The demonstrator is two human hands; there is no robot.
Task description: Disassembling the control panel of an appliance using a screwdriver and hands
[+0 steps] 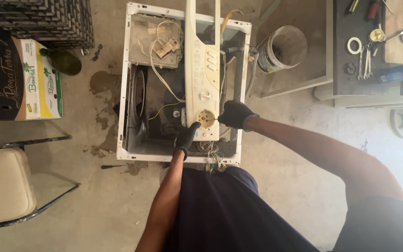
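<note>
From the head camera, an opened washing machine (134, 93) stands on the concrete floor (94, 205) with its top cover off, so the white frame, a grey drum rim, wires and hoses show inside. Across its right side lies a long cream control panel (203, 60), running from the machine's far edge to its near edge. The panel is narrow and yellowed, with a block of push buttons in the middle, a round white knob below them, and near its close end a round brass-coloured dial hole (205, 118).

The left hand (186, 136), in a dark glove, rests at the panel's near left edge, fingers curled against it just beside the dial hole. The right hand (235, 115), also gloved, is closed around a thin tool whose tip points into the dial hole; what kind of tool cannot be told. Loose coloured wires (213, 154) hang at the near edge of the machine.

On the floor, a dirty bucket (283, 49) stands past the machine's far right corner, a cardboard box (22, 79) and a green bottle (64, 60) lie to the left, and a cushioned chair (3, 184) sits at the near left.
</note>
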